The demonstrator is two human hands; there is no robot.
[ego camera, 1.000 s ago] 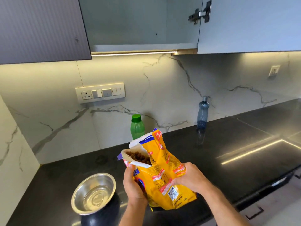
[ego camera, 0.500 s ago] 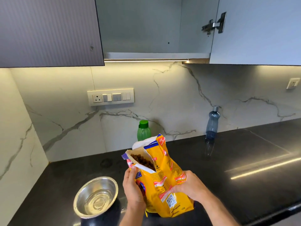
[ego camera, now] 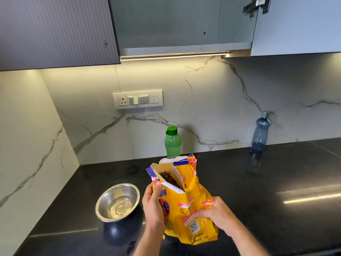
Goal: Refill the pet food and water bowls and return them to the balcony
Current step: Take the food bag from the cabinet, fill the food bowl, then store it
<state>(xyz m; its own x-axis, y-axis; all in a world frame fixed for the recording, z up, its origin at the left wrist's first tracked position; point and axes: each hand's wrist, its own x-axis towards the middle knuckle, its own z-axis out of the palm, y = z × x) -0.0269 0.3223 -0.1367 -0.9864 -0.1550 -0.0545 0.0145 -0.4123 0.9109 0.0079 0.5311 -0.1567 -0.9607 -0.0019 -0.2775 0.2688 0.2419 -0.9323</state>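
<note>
Two bare hands grip a yellow pet food bag [ego camera: 186,204] above the near edge of a black countertop [ego camera: 276,182]. The left hand [ego camera: 154,206] closes on the bag's left side, thumb at the torn lip; the right hand [ego camera: 216,212] clasps its lower right face. The bag stands nearly upright, long axis leaning slightly left, mouth open up and left, brown kibble [ego camera: 168,179] visible inside. Just left sits a steel bowl [ego camera: 118,202], clear of the bag. Open counter stretches right. At the marble wall stand a green bottle [ego camera: 172,143] and, well right, a blue bottle [ego camera: 260,133].
</note>
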